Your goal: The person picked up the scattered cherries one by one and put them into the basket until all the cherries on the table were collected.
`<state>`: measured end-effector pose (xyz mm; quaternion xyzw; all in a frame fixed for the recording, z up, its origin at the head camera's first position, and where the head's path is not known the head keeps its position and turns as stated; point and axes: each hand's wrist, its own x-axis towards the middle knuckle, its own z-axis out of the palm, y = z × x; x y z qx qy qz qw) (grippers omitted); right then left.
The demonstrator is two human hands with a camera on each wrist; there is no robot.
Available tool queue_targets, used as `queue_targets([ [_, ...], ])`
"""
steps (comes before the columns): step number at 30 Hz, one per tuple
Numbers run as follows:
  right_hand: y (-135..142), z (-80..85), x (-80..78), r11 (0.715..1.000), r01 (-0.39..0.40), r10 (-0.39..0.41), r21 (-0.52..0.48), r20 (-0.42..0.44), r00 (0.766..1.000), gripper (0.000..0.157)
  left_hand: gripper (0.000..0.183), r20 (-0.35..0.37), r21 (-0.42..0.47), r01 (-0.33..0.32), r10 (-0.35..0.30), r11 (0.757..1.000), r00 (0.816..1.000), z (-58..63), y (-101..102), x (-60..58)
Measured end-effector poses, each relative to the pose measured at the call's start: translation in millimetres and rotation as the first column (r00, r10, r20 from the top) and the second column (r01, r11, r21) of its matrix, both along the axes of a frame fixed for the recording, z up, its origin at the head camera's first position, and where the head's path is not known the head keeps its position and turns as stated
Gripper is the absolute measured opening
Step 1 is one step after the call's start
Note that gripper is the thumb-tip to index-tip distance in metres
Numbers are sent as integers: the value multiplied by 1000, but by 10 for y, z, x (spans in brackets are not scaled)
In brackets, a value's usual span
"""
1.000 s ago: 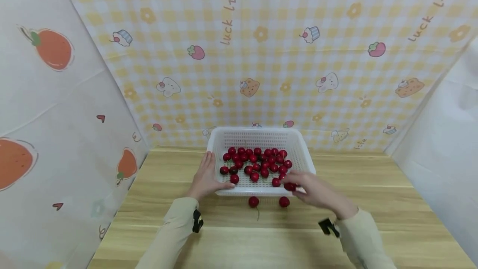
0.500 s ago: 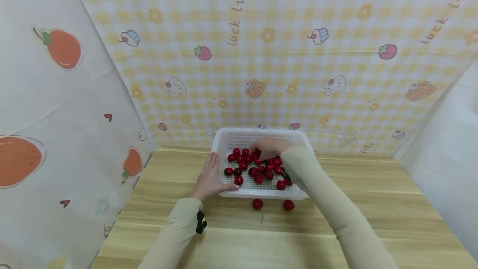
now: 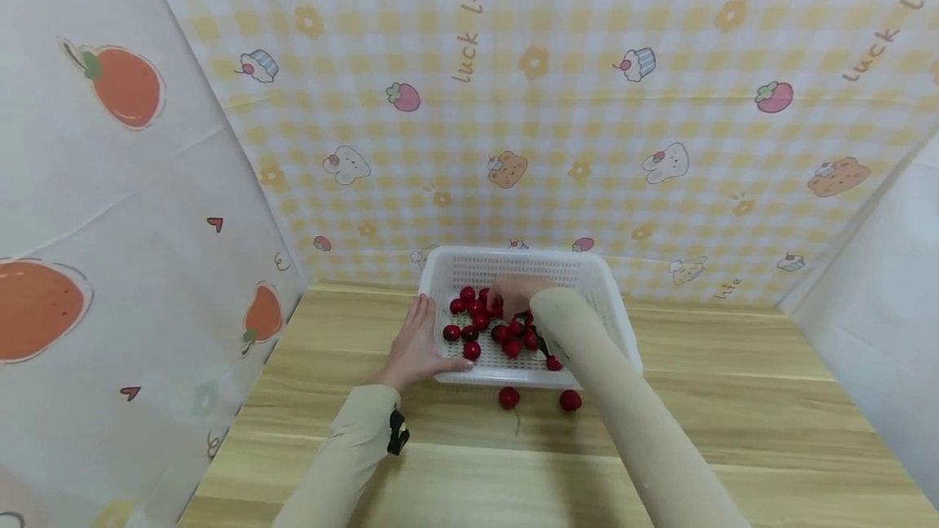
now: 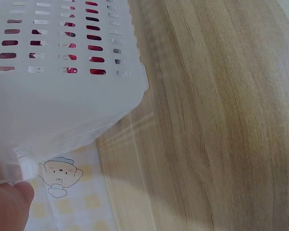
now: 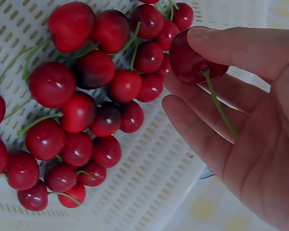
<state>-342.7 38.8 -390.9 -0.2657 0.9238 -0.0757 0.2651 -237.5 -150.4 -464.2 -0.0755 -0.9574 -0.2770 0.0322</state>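
Note:
A white plastic basket with slotted walls stands on the table, with many dark red cherries inside. My left hand holds the basket's front left corner, the thumb along the front rim and the fingers at the left side. In the left wrist view part of that hand shows at the basket's rim. My right hand is over the cherries in the basket. Seen from the right wrist, thumb and fingers pinch one cherry with a green stem. The head view hides this cherry behind the hand.
Two loose cherries lie on the wooden table in front of the basket: a left one with its stem showing and a right one. A yellow checked cloth hangs close behind the basket.
My right hand has moved from the basket's front right to its middle back, then slightly left. The left hand keeps its hold on the basket. The head view has shifted slightly.

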Motion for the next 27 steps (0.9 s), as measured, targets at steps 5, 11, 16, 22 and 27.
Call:
queue_targets([
  [5, -4, -32, 4, 999, -22, 23, 36, -33, 999, 39, 131, 7, -15, 1, -1, 1000, 1000, -12, -4, -9],
  [11, -6, -63, 13, 998, -50, 51, 24, -30, 998, 32, 131, -3, -14, 2, -2, 1000, 1000, -33, -3, -21],
  [16, -1, -18, 56, 992, -124, 124, 1, -58, 991, 29, 129, -2, -3, 3, -3, 1000, 1000, -20, 7, -10],
  [22, 77, 221, 335, 952, -277, 255, -132, -162, 953, 29, 130, 5, -12, 2, -2, 1000, 1000, -8, 12, -10],
  [27, 279, 489, 836, 853, -455, 361, -257, -340, 869, 26, 130, 13, -7, -2, 2, 1000, 1000, -26, -3, -17],
])
